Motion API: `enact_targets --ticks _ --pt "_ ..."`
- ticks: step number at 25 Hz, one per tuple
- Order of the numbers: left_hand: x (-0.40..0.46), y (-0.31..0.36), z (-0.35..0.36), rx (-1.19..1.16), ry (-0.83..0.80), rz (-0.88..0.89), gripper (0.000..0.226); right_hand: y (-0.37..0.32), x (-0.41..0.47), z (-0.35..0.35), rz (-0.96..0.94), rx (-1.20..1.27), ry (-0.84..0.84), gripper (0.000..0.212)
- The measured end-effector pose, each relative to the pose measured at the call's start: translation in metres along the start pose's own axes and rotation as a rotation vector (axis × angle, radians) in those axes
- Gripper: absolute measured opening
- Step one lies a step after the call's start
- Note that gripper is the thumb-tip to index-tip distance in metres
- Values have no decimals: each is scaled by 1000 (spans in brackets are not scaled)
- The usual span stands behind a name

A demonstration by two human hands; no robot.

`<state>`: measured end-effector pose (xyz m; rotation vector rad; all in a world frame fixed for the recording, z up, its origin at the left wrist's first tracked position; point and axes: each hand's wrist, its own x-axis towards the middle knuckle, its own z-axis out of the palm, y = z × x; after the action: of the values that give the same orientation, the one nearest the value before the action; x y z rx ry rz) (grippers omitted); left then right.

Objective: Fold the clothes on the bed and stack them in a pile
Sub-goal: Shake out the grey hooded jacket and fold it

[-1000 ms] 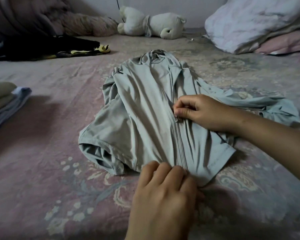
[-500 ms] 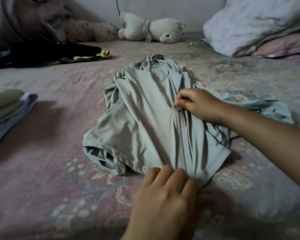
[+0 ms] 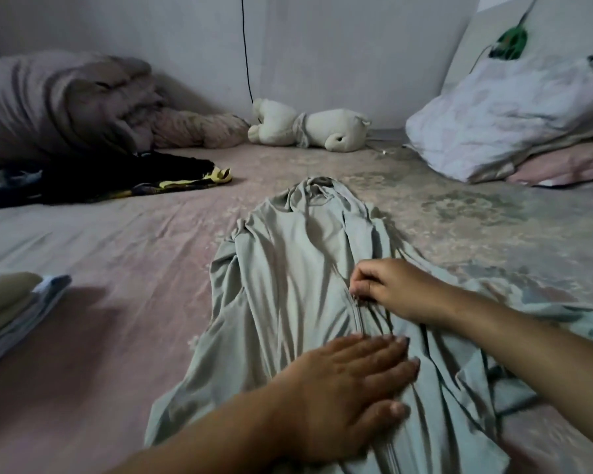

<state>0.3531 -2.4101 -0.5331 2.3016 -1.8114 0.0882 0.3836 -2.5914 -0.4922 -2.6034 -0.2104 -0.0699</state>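
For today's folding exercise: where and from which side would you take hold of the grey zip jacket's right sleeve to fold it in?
Probably at the cuff end of the right sleeve, coming from the person's right. It trails loose across the bed, away from the jacket body, so a pinch grip there could carry it over the zipper.

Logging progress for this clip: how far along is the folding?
Done: a small folded pile sits at the bed's left edge. In hand: the grey zip jacket lies unfolded; the left hand presses it flat while the right hand pinches at the zipper. Left: folding it, plus the dark clothes further back.
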Motion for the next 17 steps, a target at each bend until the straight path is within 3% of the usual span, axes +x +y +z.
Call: enact_targets --ticks 2,4,5,6,7,8,9,10,12,13,14,16,17 --pt "0 -4 -2 36 -47 81 52 4 26 -6 -10 28 34 18" --pt "-11 -10 16 276 -18 141 50 10 54 -11 -14 45 75 21" --pt "-13 -19 27 324 -148 94 49 14 67 -13 -10 45 117 19" --pt "0 -31 34 354 -158 128 49 18 81 -14 1 42 160 15" --pt "16 -58 35 471 -168 257 49 21 91 -14 20 38 174 13" --pt "34 -71 40 271 -213 123 48 23 98 -13 41 45 145 14" --pt "62 -82 29 151 -275 -161 45 25 103 -11 51 66 94 16" --pt "82 -97 11 79 -214 -354 40 24 107 -10 50 94 41 18" --pt "74 -113 -13 -201 60 -338 29 22 113 -13 38 123 -21 16" --pt "66 -90 -27 -212 56 -247 51 23 115 -16 36 126 -29 16" --pt "55 -85 -36 -112 23 -236 64 25 117 -20 37 113 -34 18" --pt "31 -94 -13 201 29 -263 63 31 126 -24 44 55 -63 23" --pt "41 -99 3 237 26 -299 60 35 132 -22 47 32 -82 20"
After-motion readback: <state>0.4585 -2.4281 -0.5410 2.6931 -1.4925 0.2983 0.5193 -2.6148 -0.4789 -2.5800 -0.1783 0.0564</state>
